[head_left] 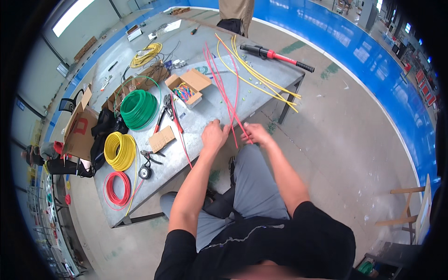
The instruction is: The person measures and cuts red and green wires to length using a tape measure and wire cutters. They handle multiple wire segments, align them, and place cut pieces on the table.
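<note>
Several red wires [218, 77] lie across the table's near right part, their near ends sticking out past the edge. Over my lap, my right hand [257, 134] is closed with its fingers round the near end of a red wire. My left hand [215, 136] is at the table edge just left of these wires, fingers curled; what they hold, if anything, is hidden. Cut yellow wires [261, 77] lie to the right, some overhanging the edge. A black crimping tool with a red-banded long handle [275, 56] rests beyond them.
On the metal table [189, 128] are an open carton of coloured pieces [185, 93], a green wire coil [139, 109], a yellow coil [120, 151], a red coil [116, 189], red-handled pliers [164, 112], a black hand tool [150, 158] and a cardboard piece [161, 138]. A large carton [80, 130] stands left.
</note>
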A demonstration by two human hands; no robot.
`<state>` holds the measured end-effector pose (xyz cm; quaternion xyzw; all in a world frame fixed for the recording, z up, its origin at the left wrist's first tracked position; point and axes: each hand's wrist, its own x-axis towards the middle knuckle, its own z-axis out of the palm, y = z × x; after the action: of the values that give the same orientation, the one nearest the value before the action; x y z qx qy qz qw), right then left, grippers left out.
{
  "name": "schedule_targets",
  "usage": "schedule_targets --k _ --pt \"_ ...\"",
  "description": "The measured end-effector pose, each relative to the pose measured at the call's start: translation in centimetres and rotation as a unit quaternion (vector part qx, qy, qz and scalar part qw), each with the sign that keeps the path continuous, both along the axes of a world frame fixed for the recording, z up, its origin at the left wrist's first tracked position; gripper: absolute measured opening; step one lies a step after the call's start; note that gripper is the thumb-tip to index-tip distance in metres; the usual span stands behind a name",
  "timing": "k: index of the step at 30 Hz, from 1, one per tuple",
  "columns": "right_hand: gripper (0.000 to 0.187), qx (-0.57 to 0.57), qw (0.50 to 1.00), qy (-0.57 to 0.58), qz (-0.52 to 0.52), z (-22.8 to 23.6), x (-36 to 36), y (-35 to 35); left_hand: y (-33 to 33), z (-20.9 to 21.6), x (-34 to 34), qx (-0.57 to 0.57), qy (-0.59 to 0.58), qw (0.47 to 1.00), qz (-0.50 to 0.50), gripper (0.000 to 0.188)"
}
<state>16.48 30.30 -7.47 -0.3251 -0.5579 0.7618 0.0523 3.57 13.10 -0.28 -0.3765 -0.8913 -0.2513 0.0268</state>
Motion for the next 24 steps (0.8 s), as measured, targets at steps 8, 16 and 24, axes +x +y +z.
schedule_targets --k 8,16,24 --pt "0.033 0.089 0.978 0.083 0.167 1.2 -2.3 -3.6 6.3 -1.8 -3.7 -0.148 -0.14 0.979 0.018 0.06" --pt "0.066 -0.038 0.995 0.089 -0.005 3.6 -5.2 1.6 3.8 -0.3 -2.4 0.091 -0.501 0.859 0.056 0.023" --pt "0.051 -0.238 0.93 0.277 0.051 11.4 -17.9 3.3 0.6 -0.4 3.9 0.22 -0.297 0.927 0.063 0.029"
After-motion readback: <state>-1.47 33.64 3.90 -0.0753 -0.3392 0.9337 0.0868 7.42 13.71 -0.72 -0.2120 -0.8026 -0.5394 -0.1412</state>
